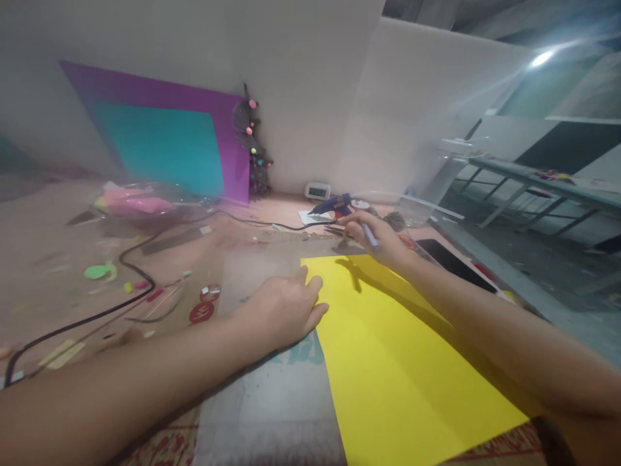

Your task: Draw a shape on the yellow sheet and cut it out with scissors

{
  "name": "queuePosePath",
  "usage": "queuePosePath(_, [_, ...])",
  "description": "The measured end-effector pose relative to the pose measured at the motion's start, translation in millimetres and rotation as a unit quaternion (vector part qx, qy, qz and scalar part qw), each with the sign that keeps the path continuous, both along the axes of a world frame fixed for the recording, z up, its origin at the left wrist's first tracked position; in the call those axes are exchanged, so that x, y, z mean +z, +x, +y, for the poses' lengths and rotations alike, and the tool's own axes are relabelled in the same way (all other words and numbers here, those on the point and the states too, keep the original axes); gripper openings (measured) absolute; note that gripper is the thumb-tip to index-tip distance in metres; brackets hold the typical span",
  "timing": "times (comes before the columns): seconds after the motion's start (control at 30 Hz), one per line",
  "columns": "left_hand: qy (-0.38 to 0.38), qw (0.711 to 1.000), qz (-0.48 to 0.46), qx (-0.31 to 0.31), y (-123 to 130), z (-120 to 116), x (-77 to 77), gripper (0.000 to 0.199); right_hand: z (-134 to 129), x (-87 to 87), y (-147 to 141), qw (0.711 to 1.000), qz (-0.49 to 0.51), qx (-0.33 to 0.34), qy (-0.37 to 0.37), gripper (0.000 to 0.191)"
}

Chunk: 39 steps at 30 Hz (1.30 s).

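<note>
A yellow sheet (pixel 407 349) lies slantwise over a grey, stained board (pixel 266 401). My left hand (pixel 286 307) rests at the sheet's upper left edge, fingers slightly bent and apart, holding nothing. Above the sheet's far edge, my right hand (pixel 378 239) has its fingers closed around a pale purple pen-like stick (pixel 369 237); its shadow falls on the yellow. Just beyond that hand lies a dark blue glue gun (pixel 332 206) on a small white piece. Scissors-like metal blades (pixel 334 230) show partly beneath the right fingers.
A black cable (pixel 121 259) winds across the left side among scraps. Pink material in clear plastic (pixel 140 200) lies far left. Purple and teal sheets (pixel 169 142) lean on the wall beside a decorated dark branch (pixel 250 142). A small white clock (pixel 317 190) and black tablet-like object (pixel 456 265) are behind and right.
</note>
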<state>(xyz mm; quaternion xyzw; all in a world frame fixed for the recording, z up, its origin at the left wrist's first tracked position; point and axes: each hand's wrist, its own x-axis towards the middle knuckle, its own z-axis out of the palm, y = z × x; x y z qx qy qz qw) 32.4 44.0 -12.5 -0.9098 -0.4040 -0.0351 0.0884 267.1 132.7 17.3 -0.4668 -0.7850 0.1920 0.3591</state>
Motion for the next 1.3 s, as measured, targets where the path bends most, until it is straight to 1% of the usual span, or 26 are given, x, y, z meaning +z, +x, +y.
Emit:
queuePosePath(0.07, [-0.002, 1.0, -0.005, 0.0, 0, 0, -0.8, 0.035, -8, -0.7, -9, 0.995, 0.067, 0.043, -0.061, 0.055])
queuePosePath(0.1, [0.0, 1.0, -0.008, 0.001, 0, -1, -0.8, 0.035, -11, -2.6, -15, 0.99, 0.087, 0.06, -0.093, 0.056])
queuePosePath(0.17, [0.002, 1.0, -0.013, 0.001, -2, -1, 0.0, 0.035, -12, -9.5, -24, 0.981, 0.116, 0.069, -0.137, 0.045])
queuePosePath(0.23, [-0.004, 1.0, -0.015, -0.007, -5, 2, 1.7, 0.036, -10, -18.7, -30, 0.975, 0.144, 0.048, -0.162, 0.029])
queuePosePath(0.3, [-0.013, 0.999, -0.021, -0.023, -11, 11, 3.2, 0.034, -6, -27.1, -33, 0.974, 0.147, 0.017, -0.172, 0.022])
queuePosePath(0.4, [-0.013, 0.997, -0.06, -0.048, -22, 31, 2.7, 0.033, -2, -33.6, -33, 0.985, 0.097, -0.021, -0.143, 0.025])
queuePosePath(0.5, [-0.009, 0.993, -0.106, -0.056, -29, 47, -1.0, 0.032, -3, -33.7, -33, 0.994, 0.053, -0.033, -0.086, 0.027])
queuePosePath(0.6, [-0.035, 0.989, -0.14, -0.031, -29, 52, -4.6, 0.028, -4, -32.8, -35, 0.999, 0.009, -0.033, -0.035, 0.03])
queuePosePath(0.7, [-0.062, 0.987, -0.151, -0.001, -25, 50, -5.3, 0.027, -3, -33.4, -37, 0.999, -0.005, -0.034, -0.01, 0.031])
queuePosePath(0.77, [-0.067, 0.987, -0.147, 0.01, -24, 49, -4.6, 0.027, -4, -33.7, -38, 0.999, -0.003, -0.036, -0.014, 0.031])
queuePosePath(0.83, [-0.068, 0.987, -0.144, 0.016, -24, 48, -3.8, 0.028, -5, -33.5, -38, 0.999, -0.001, -0.038, -0.035, 0.03])
queuePosePath(0.97, [-0.07, 0.987, -0.146, 0.014, -24, 49, -3.5, 0.027, -7, -32.0, -40, 0.997, 0.008, -0.031, -0.069, 0.031])
queuePosePath(1.2, [-0.074, 0.986, -0.15, 0.01, -24, 49, -3.0, 0.028, -7, -32.2, -41, 0.996, 0.01, -0.029, -0.082, 0.031])
queuePosePath(1.3, [-0.068, 0.986, -0.15, 0.007, -24, 49, -3.3, 0.028, -7, -31.6, -41, 0.997, 0.006, -0.032, -0.075, 0.03])
